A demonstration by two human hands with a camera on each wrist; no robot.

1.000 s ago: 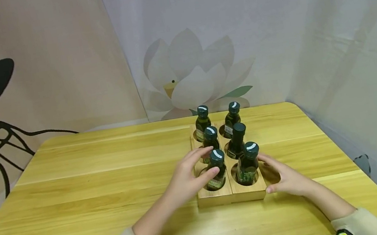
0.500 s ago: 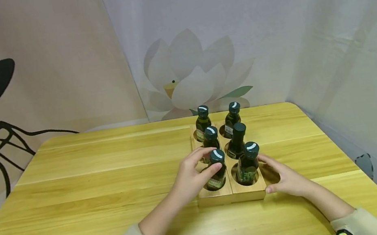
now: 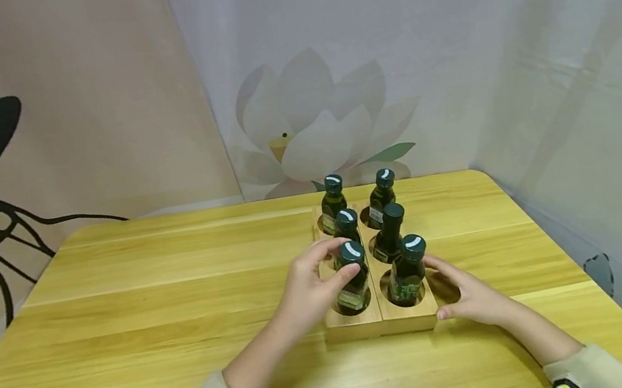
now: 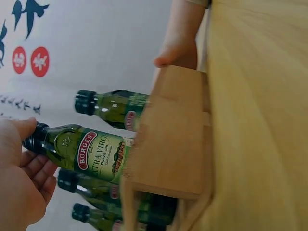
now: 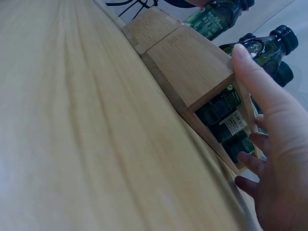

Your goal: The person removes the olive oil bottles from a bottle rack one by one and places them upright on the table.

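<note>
Left fingers (image 3: 345,276) are pinching the near-left bottle (image 3: 353,298) by its cap (image 3: 352,253) while it is standing in the rack (image 3: 354,332); right fingers (image 3: 448,312) are lying relaxed alongside. Any skewed pull would be risking a jam.

Your head cam's looking fwd/down from above; L/R wrist cams're both facing the wooden rack (image 4: 168,144), close & tilted.

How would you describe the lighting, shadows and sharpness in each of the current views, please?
Head view: fairly even light, a soft shadow on the table beside the right hand; left wrist view: small highlights on the bottle in the left hand, its large lettering readable, the table grain smeared; right wrist view: the table grain soft, pale and bluish toward the left edge.
</note>
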